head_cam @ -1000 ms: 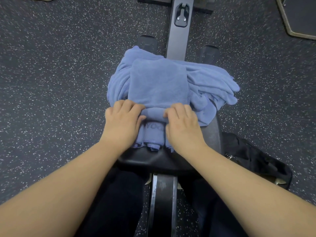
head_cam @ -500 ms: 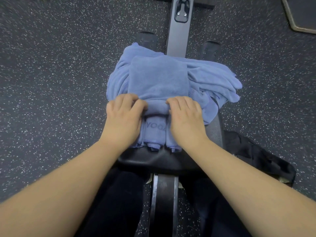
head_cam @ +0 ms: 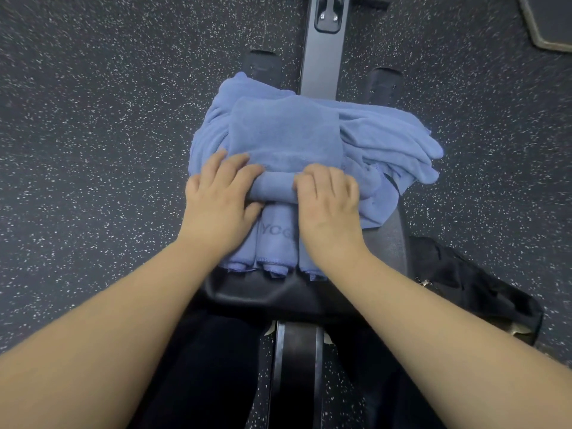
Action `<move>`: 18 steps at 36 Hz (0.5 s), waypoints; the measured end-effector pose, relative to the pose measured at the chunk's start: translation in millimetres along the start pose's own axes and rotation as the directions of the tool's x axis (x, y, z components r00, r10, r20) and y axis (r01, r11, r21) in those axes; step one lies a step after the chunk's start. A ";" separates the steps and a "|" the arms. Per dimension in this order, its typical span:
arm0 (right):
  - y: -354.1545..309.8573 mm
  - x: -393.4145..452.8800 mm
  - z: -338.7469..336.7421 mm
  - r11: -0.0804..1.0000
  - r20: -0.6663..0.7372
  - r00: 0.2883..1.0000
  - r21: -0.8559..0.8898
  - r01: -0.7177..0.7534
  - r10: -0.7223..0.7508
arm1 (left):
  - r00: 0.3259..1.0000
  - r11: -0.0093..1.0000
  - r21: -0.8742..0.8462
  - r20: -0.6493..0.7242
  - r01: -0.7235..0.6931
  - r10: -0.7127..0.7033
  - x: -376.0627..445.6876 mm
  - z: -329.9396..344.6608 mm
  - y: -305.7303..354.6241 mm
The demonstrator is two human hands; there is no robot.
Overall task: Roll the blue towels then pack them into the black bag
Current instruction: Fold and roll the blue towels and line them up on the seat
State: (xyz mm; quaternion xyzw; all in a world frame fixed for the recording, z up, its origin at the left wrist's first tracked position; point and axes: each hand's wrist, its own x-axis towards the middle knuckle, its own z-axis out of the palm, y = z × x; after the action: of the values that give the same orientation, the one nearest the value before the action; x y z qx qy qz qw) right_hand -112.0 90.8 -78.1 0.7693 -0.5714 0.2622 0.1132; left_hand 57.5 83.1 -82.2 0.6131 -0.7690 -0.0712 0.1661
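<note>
My fingers (head_cam: 235,164) curl over the started roll at the near end of the flat towel (head_cam: 284,134), left hand (head_cam: 216,205) and right hand (head_cam: 328,209) both gripping it on the black seat (head_cam: 387,243). I judge this early: three rolled towels (head_cam: 277,243) lie under my palms, loose ones (head_cam: 390,144) wait to the right, and nothing shows inside the black bag (head_cam: 470,289). The pile overhangs the seat's far and right edges, so I have little room to roll forward.

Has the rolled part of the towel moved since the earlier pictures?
Yes. The roll under both hands has moved forward, away from the seat's near edge, uncovering more of the printed towel beneath.
</note>
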 end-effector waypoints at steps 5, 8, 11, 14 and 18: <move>2.5 -1.3 4.4 0.998 -0.010 1.000 0.063 -0.005 0.006 | 1.000 1.000 0.019 0.022 0.010 -0.011 3.5 -0.5 -1.1; 2.6 -2.9 4.4 0.999 0.041 0.999 0.040 -0.017 0.015 | 0.999 1.000 0.017 0.025 0.024 -0.024 4.1 -1.9 1.1; 2.6 -3.4 5.8 0.999 0.053 0.998 -0.034 -0.029 0.031 | 0.998 0.999 0.022 0.038 0.039 -0.040 4.6 -3.5 4.2; 4.0 0.5 8.5 0.998 0.043 0.998 -0.041 -0.042 0.044 | 0.999 0.999 0.029 0.031 0.025 -0.026 3.9 -4.1 6.8; 5.9 5.3 10.1 0.997 0.021 0.998 -0.047 -0.056 0.057 | 0.992 0.993 0.052 -0.068 -0.102 0.105 0.8 -4.6 6.4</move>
State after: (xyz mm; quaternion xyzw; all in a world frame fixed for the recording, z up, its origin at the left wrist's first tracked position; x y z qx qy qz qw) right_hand -113.6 79.8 -84.4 0.7530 -0.6000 0.2436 0.1172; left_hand 53.0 84.3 -75.7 0.5783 -0.7950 -0.0223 0.1817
